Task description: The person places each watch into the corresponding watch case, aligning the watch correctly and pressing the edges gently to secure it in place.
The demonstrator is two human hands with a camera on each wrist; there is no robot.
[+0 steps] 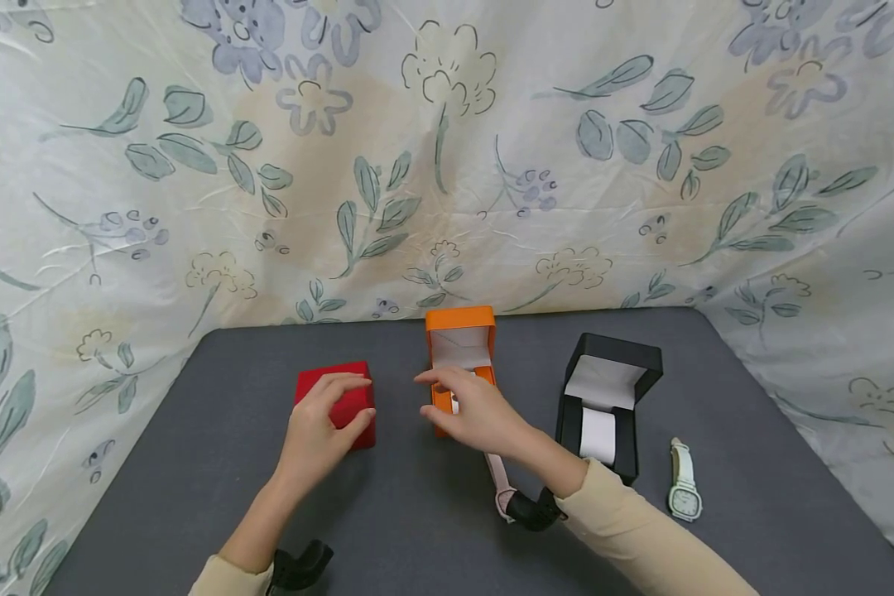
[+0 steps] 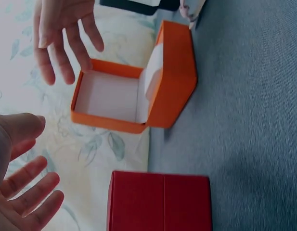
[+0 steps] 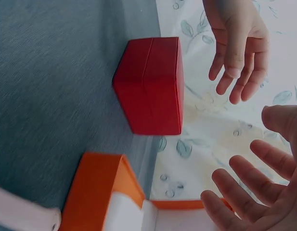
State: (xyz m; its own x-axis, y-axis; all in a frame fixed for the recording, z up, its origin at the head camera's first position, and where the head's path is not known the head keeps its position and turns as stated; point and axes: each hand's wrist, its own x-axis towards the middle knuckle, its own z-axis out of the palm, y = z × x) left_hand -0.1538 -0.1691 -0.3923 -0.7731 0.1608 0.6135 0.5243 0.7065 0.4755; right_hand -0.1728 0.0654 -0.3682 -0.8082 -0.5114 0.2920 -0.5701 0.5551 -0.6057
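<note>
In the head view my left hand (image 1: 316,434) hovers over a closed red box (image 1: 354,407), fingers loosely bent and thumb apart from them. My right hand (image 1: 480,411) hangs above an open orange box (image 1: 459,318), and nothing is in its grasp. Both wrist views show the fingers spread and clear of the boxes. White lining and a white cushion fill the orange box, though the hand partly covers its base. A watch with a pink strap (image 1: 499,476) lies just in front of it, partly hidden by the right wrist.
Right of the right hand, a black box (image 1: 626,443) stands open with a white cushion (image 1: 598,434) inside. Beyond it lies a watch with a pale strap (image 1: 684,484). All rest on a grey tabletop (image 1: 417,530), with a floral cloth (image 1: 372,248) hanging behind.
</note>
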